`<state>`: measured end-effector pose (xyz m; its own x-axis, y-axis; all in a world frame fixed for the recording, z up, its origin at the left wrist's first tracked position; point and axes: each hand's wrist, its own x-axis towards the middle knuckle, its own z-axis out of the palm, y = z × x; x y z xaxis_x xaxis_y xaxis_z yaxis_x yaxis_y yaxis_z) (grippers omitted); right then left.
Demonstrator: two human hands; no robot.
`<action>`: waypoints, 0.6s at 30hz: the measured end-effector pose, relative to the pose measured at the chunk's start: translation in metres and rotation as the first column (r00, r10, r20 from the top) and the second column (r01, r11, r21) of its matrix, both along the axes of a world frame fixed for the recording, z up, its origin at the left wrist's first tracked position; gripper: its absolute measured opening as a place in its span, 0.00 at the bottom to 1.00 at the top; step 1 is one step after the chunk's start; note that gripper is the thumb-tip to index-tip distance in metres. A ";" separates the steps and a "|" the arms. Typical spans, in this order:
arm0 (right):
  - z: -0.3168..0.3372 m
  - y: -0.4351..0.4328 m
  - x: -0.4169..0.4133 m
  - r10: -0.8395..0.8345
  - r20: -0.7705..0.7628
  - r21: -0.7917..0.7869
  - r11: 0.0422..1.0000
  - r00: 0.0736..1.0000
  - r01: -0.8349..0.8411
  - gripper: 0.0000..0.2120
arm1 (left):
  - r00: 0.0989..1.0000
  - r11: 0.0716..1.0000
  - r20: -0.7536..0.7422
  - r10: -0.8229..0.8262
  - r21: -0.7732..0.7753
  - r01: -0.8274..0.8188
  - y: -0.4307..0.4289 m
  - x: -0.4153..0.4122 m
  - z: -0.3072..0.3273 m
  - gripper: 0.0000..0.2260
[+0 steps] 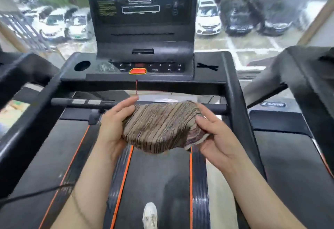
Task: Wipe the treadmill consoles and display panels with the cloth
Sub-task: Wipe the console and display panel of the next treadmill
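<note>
The left grip (115, 125) grasps the striped cloth (160, 127) at its left edge, the right grip (216, 138) at its right. The cloth hangs near, above the belt (159, 183), apart from the console (159, 67). Probably best to bunch it into one pad, then wipe the far display panel (141, 20) downward. Counted: two grips, one cloth, one console, one display panel.

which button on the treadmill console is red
The wide button at the front centre of the console, ringed in yellow. The other keys in the row behind it are black with white marks.
</note>
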<state>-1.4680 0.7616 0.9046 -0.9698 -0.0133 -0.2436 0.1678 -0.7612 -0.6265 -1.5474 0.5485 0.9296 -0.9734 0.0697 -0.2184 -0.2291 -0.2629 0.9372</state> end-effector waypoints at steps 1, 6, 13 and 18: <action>-0.002 -0.001 -0.011 -0.108 0.042 0.004 0.994 0.993 0.108 0.28 | 1.000 0.999 0.007 -0.012 0.031 0.012 0.000 -0.018 -0.002 0.13; 0.008 -0.024 -0.073 -0.335 0.055 0.072 0.941 0.941 0.331 0.16 | 0.992 0.994 -0.072 -0.099 -0.042 0.096 -0.037 -0.088 0.009 0.18; 0.017 -0.051 -0.152 -0.447 -0.116 0.769 0.525 0.887 0.365 0.06 | 0.925 0.521 -0.264 -0.272 -0.849 -0.089 -0.071 -0.162 0.021 0.15; 0.014 -0.031 -0.203 -0.488 -0.180 0.890 0.289 0.854 0.353 0.10 | 0.882 0.359 -0.311 -0.354 -0.916 -0.179 -0.046 -0.198 0.020 0.08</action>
